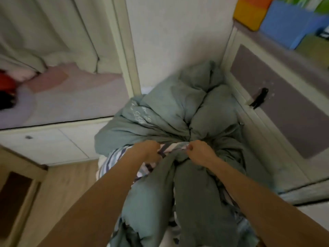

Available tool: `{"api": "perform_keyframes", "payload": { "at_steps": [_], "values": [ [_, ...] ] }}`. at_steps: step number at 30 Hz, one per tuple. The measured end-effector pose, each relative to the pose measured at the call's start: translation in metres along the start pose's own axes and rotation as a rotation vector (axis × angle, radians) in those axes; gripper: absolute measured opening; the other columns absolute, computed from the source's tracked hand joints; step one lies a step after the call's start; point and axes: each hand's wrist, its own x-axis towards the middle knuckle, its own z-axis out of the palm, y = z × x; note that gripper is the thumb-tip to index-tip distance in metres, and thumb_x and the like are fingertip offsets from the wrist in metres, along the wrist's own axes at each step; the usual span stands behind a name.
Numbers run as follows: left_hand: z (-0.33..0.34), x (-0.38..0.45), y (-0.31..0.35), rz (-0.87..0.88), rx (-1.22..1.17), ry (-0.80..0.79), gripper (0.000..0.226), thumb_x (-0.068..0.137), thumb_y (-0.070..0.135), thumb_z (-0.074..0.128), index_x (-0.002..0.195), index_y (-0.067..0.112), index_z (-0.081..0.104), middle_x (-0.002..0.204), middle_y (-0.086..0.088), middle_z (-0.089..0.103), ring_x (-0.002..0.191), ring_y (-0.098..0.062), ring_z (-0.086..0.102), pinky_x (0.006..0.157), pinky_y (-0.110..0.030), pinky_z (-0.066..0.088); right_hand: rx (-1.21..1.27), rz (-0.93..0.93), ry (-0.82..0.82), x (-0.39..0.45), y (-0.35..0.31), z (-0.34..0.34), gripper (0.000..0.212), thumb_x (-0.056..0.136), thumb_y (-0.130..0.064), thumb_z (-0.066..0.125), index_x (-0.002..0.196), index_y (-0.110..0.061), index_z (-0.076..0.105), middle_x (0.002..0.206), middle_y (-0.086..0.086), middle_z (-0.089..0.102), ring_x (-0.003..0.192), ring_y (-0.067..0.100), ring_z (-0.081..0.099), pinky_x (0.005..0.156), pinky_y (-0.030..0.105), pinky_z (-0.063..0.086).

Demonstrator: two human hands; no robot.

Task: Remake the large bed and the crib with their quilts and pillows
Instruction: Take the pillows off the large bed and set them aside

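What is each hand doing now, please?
Left hand: closed, gripping the green quilt at its striped edge.
Right hand: closed, gripping the same quilt.

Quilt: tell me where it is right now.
In the head view the quilt lies bunched at centre, between the wall corner and the cabinet on its right. The left hand and right hand grip its near edge.

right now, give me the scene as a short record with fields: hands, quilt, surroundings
left hand: left hand grips the striped side of the quilt
right hand: right hand grips the same bunched edge, close beside the left
quilt: grey-green quilt, crumpled in a heap, striped lining showing
surroundings: curtain on the left, coloured boxes at top right
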Motion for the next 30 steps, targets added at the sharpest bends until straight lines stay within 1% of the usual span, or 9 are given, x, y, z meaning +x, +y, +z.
{"api": "perform_keyframes", "payload": {
  "at_steps": [2,5,7,10,16,19,23,26,30],
  "values": [
    [-0.018,-0.059,-0.014,-0.103,-0.026,0.068,0.050,0.094,0.039,0.051,0.139,0.019,0.045,0.143,-0.007,0.046,0.128,-0.027,0.045,0.103,-0.036,0.037,-0.094,-0.175,-0.101,-0.024,-0.045,-0.011,0.031,0.094,-0.020,0.049,0.064,-0.014,0.050,0.073,0.007,0.057,0.071,0.023,0.051,0.053,0.028,0.034],
    [-0.027,-0.136,-0.034,-0.262,-0.091,0.184,0.050,0.095,0.038,0.050,0.141,0.022,0.042,0.143,-0.004,0.046,0.129,-0.024,0.045,0.103,-0.034,0.037,-0.198,-0.417,-0.130,-0.047,-0.103,-0.011,0.022,0.092,-0.022,0.051,0.097,-0.007,0.065,0.108,0.015,0.066,0.100,0.031,0.060,0.074,0.028,0.043],
    [-0.017,-0.196,-0.042,-0.406,-0.170,0.254,0.049,0.095,0.037,0.048,0.142,0.025,0.040,0.142,-0.002,0.047,0.128,-0.022,0.046,0.103,-0.034,0.038,-0.239,-0.583,-0.171,-0.068,-0.145,-0.005,0.023,0.091,-0.020,0.051,0.101,-0.005,0.066,0.110,0.017,0.066,0.104,0.032,0.060,0.081,0.031,0.047],
    [0.010,-0.301,-0.047,-0.602,-0.259,0.327,0.047,0.097,0.032,0.048,0.142,0.023,0.040,0.140,0.000,0.048,0.125,-0.021,0.048,0.101,-0.033,0.040,-0.243,-0.790,-0.199,-0.119,-0.209,0.023,0.015,0.089,-0.013,0.052,0.088,-0.006,0.065,0.103,0.018,0.067,0.099,0.034,0.061,0.076,0.031,0.047],
    [0.100,-0.532,-0.032,-1.112,-0.321,0.450,0.036,0.092,0.029,0.048,0.127,0.020,0.055,0.123,-0.002,0.060,0.111,-0.025,0.058,0.089,-0.033,0.049,-0.273,-1.230,-0.386,-0.300,-0.314,0.106,0.020,0.091,-0.016,0.051,0.096,-0.015,0.070,0.101,0.006,0.069,0.098,0.026,0.063,0.083,0.033,0.051],
    [0.161,-0.650,0.010,-1.365,-0.341,0.518,0.030,0.092,0.026,0.046,0.120,0.021,0.057,0.118,-0.001,0.062,0.107,-0.026,0.060,0.083,-0.029,0.046,-0.293,-1.457,-0.522,-0.423,-0.334,0.152,0.018,0.089,-0.016,0.053,0.090,-0.014,0.071,0.094,0.007,0.071,0.092,0.026,0.064,0.080,0.033,0.052],
    [0.225,-0.755,0.072,-1.607,-0.392,0.590,0.037,0.093,0.028,0.046,0.130,0.028,0.053,0.121,0.007,0.063,0.112,-0.021,0.058,0.087,-0.028,0.045,-0.364,-1.663,-0.626,-0.545,-0.330,0.185,0.018,0.087,-0.015,0.053,0.088,-0.012,0.070,0.091,0.006,0.072,0.087,0.024,0.067,0.078,0.031,0.053],
    [0.283,-0.836,0.139,-1.803,-0.448,0.551,0.037,0.094,0.028,0.047,0.130,0.028,0.053,0.122,0.009,0.062,0.114,-0.018,0.056,0.085,-0.026,0.043,-0.393,-1.792,-0.716,-0.652,-0.310,0.213,0.013,0.084,-0.016,0.053,0.077,-0.021,0.063,0.090,0.006,0.072,0.086,0.024,0.068,0.076,0.031,0.054],
    [0.344,-0.911,0.203,-1.937,-0.526,0.492,0.037,0.093,0.028,0.049,0.130,0.026,0.054,0.125,0.006,0.059,0.114,-0.019,0.056,0.087,-0.029,0.044,-0.413,-1.897,-0.814,-0.761,-0.270,0.239,0.015,0.084,-0.016,0.051,0.080,-0.020,0.065,0.080,0.003,0.067,0.083,0.024,0.068,0.077,0.034,0.055]
  ]
}}
